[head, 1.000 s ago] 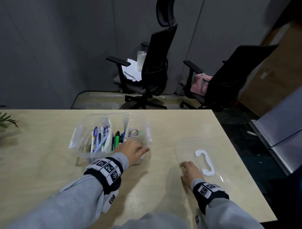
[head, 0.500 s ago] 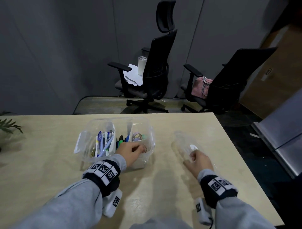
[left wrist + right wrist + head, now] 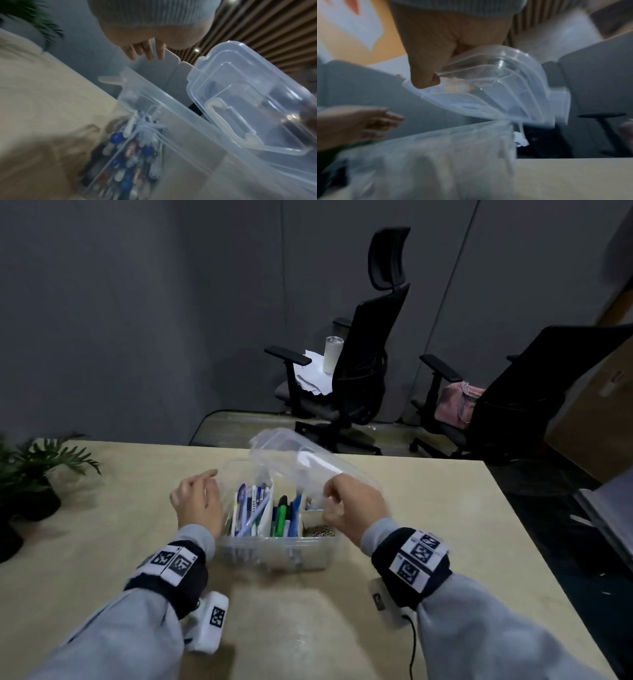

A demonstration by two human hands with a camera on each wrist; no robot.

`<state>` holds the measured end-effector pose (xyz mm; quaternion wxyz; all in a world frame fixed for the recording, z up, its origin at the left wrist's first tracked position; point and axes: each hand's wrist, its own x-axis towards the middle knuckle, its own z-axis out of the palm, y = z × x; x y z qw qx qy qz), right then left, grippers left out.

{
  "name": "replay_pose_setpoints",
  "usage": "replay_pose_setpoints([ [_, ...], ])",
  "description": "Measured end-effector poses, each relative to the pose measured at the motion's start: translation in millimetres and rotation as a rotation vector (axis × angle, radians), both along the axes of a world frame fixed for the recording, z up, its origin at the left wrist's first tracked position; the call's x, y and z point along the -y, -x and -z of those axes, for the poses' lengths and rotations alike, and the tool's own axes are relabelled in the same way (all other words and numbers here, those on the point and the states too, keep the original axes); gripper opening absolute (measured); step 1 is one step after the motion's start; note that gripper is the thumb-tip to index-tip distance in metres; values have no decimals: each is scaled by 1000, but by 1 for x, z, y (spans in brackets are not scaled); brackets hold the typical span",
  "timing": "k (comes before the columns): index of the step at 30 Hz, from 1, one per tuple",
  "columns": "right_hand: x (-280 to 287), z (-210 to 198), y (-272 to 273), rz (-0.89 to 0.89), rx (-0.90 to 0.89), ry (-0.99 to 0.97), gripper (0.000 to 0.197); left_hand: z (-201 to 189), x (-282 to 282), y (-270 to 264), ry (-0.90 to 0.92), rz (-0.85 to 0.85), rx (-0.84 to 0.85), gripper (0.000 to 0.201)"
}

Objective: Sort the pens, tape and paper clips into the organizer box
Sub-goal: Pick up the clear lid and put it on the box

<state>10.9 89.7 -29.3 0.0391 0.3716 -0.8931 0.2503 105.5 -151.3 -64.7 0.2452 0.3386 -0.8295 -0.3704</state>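
The clear organizer box (image 3: 274, 553) sits on the bench (image 3: 102, 559), near its far edge, with its compartments open to the top. Left compartment: a bundle of blue and white pens (image 3: 248, 510). Middle compartment: a green marker (image 3: 281, 517) among dark and blue pens. Right near compartment: a pile of paper clips (image 3: 318, 530) (colour brassy, single clips not resolvable). The tape cannot be made out; the lid and hand cover that corner.

The clear lid (image 3: 301, 460), with a white handle moulded in, is held tilted above the right half of the box, near edge low, far edge raised. The right hand (image 3: 352, 508) pinches the lid's near edge, thumb on one face and curled fingers on the other (right wrist view shows the thumb on the rim). The left hand (image 3: 198, 501) hovers just beside the box's left end, fingers relaxed and slightly spread, holding nothing.

Outward: a potted plant (image 3: 30, 474) at the bench's left edge; two black office chairs (image 3: 359, 364) beyond, one bearing papers and a tumbler (image 3: 332, 354).
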Motion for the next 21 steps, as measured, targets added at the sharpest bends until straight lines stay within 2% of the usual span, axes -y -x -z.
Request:
replay_pose_setpoints([
  [3,35,22,-17,-240,-125,-131,24,11,18,-10,-139,-38,36,43],
  [6,49,42,-25,-340,-88,-142,31,19,20,-20,-274,-34,35,46],
  [10,36,46,-16,-383,-1,-80,31,21,19,-15,-206,18,160,50],
  [13,21,47,-7,-241,65,15,44,19,17,-3,-146,9,280,59],
  [16,6,51,10,83,91,104,42,22,10,4,-108,-18,338,60],
  [18,-3,53,16,254,230,65,54,26,8,6,-72,-25,352,58],
  [21,-7,54,15,323,544,147,68,27,9,8,-85,-15,356,55],
])
